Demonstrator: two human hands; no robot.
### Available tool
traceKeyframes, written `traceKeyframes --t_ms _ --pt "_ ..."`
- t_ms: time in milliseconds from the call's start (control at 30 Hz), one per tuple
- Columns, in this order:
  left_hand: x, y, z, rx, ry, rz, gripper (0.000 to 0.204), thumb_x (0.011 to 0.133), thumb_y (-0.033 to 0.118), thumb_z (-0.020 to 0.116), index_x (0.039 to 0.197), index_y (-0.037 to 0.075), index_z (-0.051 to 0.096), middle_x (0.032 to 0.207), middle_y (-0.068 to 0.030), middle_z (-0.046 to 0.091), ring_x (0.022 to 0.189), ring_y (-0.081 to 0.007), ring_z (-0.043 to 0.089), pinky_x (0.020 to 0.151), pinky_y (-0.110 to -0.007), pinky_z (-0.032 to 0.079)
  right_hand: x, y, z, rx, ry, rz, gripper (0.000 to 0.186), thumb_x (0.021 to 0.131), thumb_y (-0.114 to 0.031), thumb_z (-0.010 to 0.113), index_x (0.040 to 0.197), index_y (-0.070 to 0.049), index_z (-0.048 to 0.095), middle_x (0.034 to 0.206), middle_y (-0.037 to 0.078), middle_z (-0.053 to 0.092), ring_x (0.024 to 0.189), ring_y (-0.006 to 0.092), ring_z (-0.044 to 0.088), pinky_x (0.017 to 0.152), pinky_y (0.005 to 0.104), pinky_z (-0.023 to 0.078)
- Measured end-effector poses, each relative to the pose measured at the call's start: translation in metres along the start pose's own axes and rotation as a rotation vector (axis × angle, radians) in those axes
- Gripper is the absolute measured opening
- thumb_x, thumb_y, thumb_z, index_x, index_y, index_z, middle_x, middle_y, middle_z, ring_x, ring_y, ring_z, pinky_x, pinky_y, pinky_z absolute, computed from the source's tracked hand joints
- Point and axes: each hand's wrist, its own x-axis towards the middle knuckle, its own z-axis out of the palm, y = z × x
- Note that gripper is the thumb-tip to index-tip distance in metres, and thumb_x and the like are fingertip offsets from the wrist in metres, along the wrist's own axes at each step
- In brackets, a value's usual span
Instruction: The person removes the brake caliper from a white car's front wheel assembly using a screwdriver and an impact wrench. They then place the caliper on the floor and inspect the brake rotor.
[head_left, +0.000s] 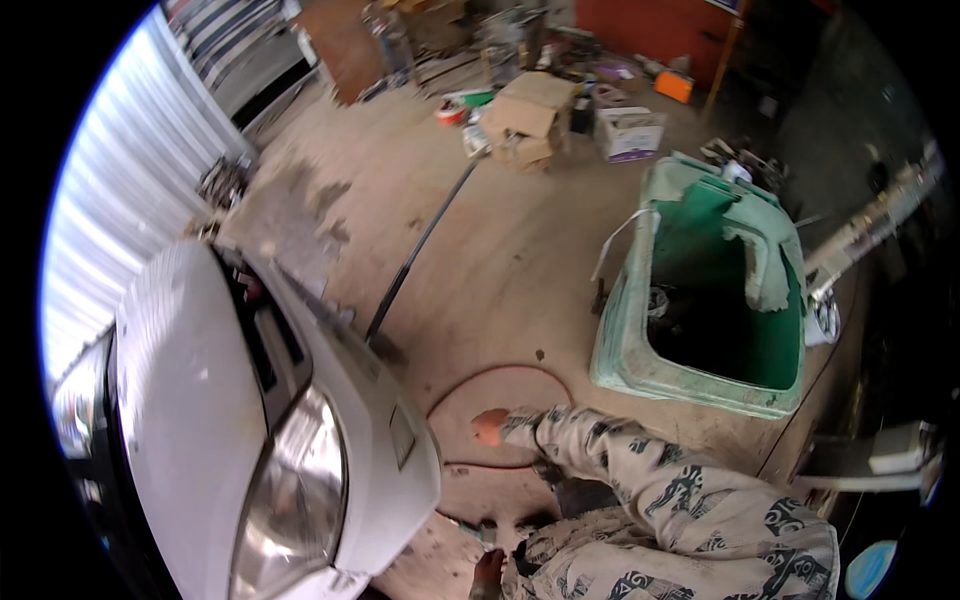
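Observation:
My right hand [488, 427] reaches out from a patterned sleeve, over the floor inside a loop of thin red hose [505, 369]. It is too small and blurred to make out its fingers, and no object shows in it. Low in the picture, my left hand [487, 574] is closed at a small metal-ended tool [486, 534], seemingly a hose-end air tool; its exact kind is unclear. A thin line leads from this tool toward the white car [190, 370]. The car's headlight [296, 490] and front corner lie just left of both hands.
A large broken green bin [625, 370] stands to the right. A long dark bar [420, 250] slants along the floor beside the car. Cardboard boxes [525, 105], a white box [630, 133] and clutter lie at the back. Corrugated metal sheeting [130, 170] lines the left.

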Motion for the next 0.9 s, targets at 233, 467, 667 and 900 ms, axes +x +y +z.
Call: traceKeyframes --t_ms 233,467,667,900 --pt "-0.062 0.049 -0.073 -0.08 0.009 0.252 0.042 0.101 0.037 0.055 0.122 0.002 0.066 0.107 -0.0124 0.071 0.097 -0.0174 0.066 0.086 -0.032 0.051 -0.044 -0.101 -0.011 0.192 -0.15 -0.245 0.033 0.087 -0.039 0.061 0.096 -0.008 0.068 0.098 0.018 0.07 0.091 0.0373 0.067 0.078 0.0488 0.052" --pt "-0.01 0.072 -0.057 0.327 0.118 0.535 0.044 0.098 0.046 0.05 0.114 0.009 0.068 0.102 -0.022 0.069 0.096 -0.0411 0.065 0.081 -0.046 0.051 -0.122 -0.118 -0.035 0.437 -0.479 -0.313 0.042 0.097 -0.041 0.055 0.114 -0.005 0.066 0.108 0.017 0.069 0.1 0.0326 0.066 0.086 0.0407 0.051" --pt "0.049 0.11 -0.092 0.067 0.411 0.49 0.042 0.096 0.042 0.058 0.097 0.0 0.067 0.09 -0.0221 0.066 0.084 -0.0401 0.063 0.075 -0.046 0.052 -0.051 -0.077 -0.058 0.39 -0.414 -0.133 0.044 0.098 -0.043 0.054 0.112 -0.003 0.067 0.103 0.018 0.07 0.094 0.0299 0.067 0.085 0.0396 0.05" --pt "0.091 0.196 -0.154 0.291 0.108 0.266 0.06 0.099 0.056 0.043 0.088 0.001 0.064 0.085 -0.0253 0.066 0.085 -0.0469 0.063 0.075 -0.053 0.048 -0.005 -0.076 -0.127 0.302 -0.33 -0.053 0.041 0.095 -0.045 0.054 0.103 -0.007 0.069 0.095 0.02 0.069 0.088 0.0376 0.066 0.078 0.0465 0.05"
